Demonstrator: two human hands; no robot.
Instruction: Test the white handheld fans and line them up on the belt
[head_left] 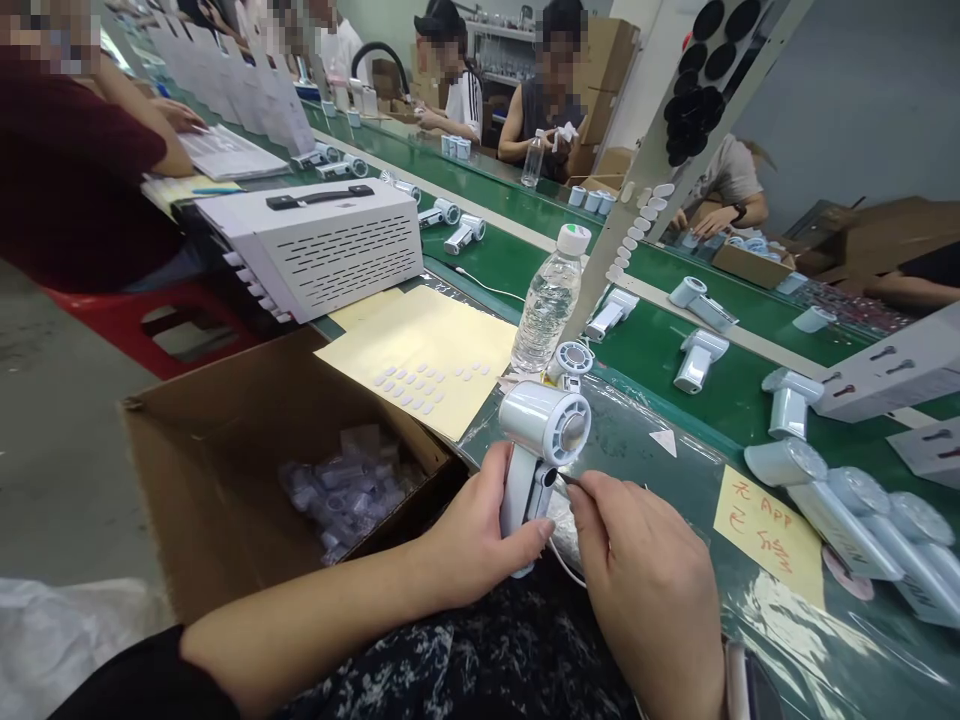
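My left hand (pixel 472 535) is wrapped round the handle of a white hand-held fan (pixel 536 445), holding it upright with its round head at the top. My right hand (pixel 649 590) is closed in a pinch on a thin dark tool (pixel 574 481) whose tip touches the side of the fan's handle. A thin white cable (pixel 566 565) runs below the fan between my hands. Another fan head (pixel 571 360) lies just behind, beside a clear water bottle (pixel 550 300).
An open cardboard box (pixel 225 450) with bagged parts sits at my left. A yellow sheet (pixel 427 360) carries small white stickers. Several white fans (pixel 847 510) lie at right by a yellow note (pixel 765 530). More fans ride the green conveyor (pixel 660 350). A white vented case (pixel 322 240) stands behind; other people work around.
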